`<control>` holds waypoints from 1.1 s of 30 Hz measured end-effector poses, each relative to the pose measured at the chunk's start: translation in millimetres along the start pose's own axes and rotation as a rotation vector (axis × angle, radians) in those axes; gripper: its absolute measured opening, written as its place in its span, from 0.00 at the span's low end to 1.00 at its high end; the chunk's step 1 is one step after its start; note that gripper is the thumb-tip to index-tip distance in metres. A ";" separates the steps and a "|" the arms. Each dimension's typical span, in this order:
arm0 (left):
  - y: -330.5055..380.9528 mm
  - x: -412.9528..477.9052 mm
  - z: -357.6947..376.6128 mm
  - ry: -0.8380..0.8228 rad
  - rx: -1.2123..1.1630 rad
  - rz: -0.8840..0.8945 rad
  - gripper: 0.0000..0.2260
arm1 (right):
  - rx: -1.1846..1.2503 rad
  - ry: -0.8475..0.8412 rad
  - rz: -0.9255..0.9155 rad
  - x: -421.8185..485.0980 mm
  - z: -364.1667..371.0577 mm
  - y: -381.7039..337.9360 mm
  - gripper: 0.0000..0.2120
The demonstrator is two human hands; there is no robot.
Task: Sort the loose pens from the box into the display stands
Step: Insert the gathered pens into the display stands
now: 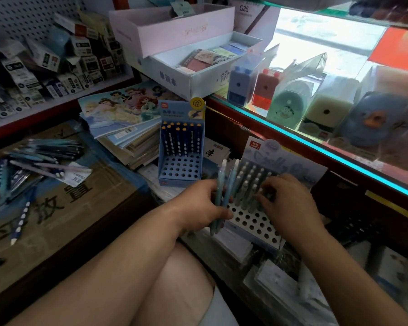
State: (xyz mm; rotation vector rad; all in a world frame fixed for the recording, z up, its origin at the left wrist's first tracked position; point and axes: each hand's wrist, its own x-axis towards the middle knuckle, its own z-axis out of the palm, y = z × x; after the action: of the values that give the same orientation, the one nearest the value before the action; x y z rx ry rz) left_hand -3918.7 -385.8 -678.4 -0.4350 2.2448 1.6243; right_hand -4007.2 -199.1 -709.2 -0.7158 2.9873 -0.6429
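Beside the grey stand, the left hand is clutching spare pens; the right hand (grip: cannot tell) is hovering over it, ideally seating pens upright.

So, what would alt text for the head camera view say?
A left hand grips a bundle of pale blue pens while the right hand touches pens standing in a grey perforated cardboard display stand. A blue cardboard stand and loose pens sit further left.

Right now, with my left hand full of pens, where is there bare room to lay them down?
On the bare cardboard, between the pen pile and the blue stand. The glass counter and the book stack are crowded.
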 end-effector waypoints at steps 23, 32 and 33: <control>2.8 11.4 6.5 0.051 -0.052 0.014 0.17 | 0.496 0.278 0.069 -23.9 -11.4 25.9 0.07; 1.1 18.1 7.1 0.135 0.040 0.030 0.16 | 0.391 0.243 -0.002 -17.9 -4.6 24.5 0.09; 1.0 18.5 7.2 0.139 0.043 0.032 0.16 | 0.378 0.243 -0.009 -17.1 -4.9 24.3 0.09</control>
State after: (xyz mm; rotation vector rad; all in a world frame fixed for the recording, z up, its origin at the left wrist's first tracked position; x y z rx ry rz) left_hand -3935.0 -379.6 -687.8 -0.5179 2.3951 1.6032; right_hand -4002.8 -170.1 -715.8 -0.6638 2.9261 -1.3362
